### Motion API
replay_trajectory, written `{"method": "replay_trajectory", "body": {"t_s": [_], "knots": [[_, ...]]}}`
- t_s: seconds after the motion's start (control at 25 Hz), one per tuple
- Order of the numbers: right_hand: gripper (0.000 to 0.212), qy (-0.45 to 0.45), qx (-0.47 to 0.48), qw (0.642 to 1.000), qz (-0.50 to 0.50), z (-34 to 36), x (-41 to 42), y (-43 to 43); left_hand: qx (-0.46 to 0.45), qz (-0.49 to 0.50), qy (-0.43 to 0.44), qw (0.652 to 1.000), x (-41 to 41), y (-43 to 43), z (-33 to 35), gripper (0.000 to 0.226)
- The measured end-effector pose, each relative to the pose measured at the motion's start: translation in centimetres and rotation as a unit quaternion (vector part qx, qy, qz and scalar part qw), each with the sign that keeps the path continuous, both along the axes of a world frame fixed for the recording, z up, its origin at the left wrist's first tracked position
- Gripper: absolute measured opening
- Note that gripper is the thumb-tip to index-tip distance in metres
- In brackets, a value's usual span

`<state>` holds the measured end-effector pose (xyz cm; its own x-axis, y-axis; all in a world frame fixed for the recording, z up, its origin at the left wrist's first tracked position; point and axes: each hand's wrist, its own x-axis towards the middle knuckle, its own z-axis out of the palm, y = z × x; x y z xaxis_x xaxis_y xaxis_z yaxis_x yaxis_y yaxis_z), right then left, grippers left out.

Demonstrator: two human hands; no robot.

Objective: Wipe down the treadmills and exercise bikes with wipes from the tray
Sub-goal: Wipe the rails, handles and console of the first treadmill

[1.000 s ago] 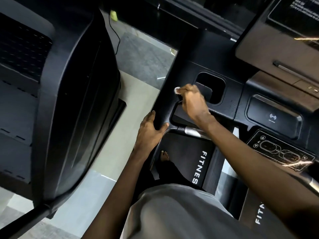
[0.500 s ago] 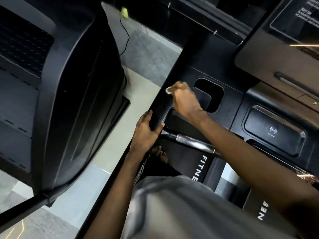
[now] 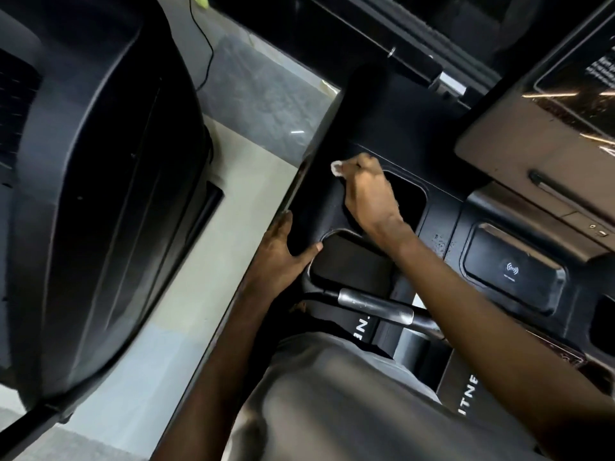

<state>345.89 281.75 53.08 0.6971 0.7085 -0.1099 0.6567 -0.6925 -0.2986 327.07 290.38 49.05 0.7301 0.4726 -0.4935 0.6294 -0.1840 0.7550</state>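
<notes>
Over the last second the right hand [image 3: 369, 194] had carried the white wipe [image 3: 336, 168] farther along the left part of the treadmill console [image 3: 376, 121], from the near-left corner of the cup-holder recess [image 3: 407, 194] to its far-left corner. Its fingers were curled tight round the wipe, so this stretch looked nearly covered. The left hand [image 3: 283, 251] had stayed braced on the console's left edge, fingers fairly straight and thumb spread over the top. Only "TNE", seemingly from "FITNESS", was readable on the side rails [image 3: 361, 327]; the wireless charging pad [image 3: 512, 271] bore a signal icon, and the screen [image 3: 602, 71] text was too small to read.
</notes>
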Motion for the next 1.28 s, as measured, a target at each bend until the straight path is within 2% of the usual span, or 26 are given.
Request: {"method": "replay_trajectory", "body": {"t_s": [0.08,0.24,0.36,0.56,0.68,0.76,0.88,1.16,1.28], "knots": [[0.033,0.016,0.025,0.999,0.013,-0.1,-1.8,-1.6,-0.002,0.000,-0.012,1.000,0.3,-0.1,0.1,0.092],[0.032,0.021,0.061,0.997,-0.040,-0.4,-3.1,-2.7,0.000,0.004,-0.034,0.999,1.0,-0.2,-0.1,0.090],[0.034,0.023,0.063,0.998,0.005,-0.3,-4.7,-3.6,0.009,0.000,-0.049,0.999,1.5,0.0,-0.2,0.089],[0.044,-0.014,0.013,0.999,0.026,-0.8,0.2,1.3,0.014,-0.007,-0.055,0.998,2.1,-0.1,0.2,0.086],[0.038,0.014,0.054,0.996,-0.065,-0.6,2.2,-0.3,0.065,-0.038,-0.087,0.993,3.3,-0.4,0.6,0.075],[0.031,-0.014,0.069,0.991,-0.111,0.4,2.8,-2.6,0.094,-0.066,-0.111,0.987,4.1,-0.7,0.8,0.066],[0.030,-0.026,0.066,0.992,-0.104,1.0,3.4,-4.8,0.115,-0.102,-0.128,0.980,5.0,-1.1,0.8,0.059],[0.032,-0.011,0.102,0.979,-0.178,0.0,2.8,-9.7,0.156,-0.148,-0.138,0.967,5.6,-0.8,0.1,0.058],[0.032,0.023,0.062,0.986,-0.156,-0.6,2.0,-10.9,0.172,-0.142,-0.151,0.963,5.6,-1.3,-0.5,0.054]]}}
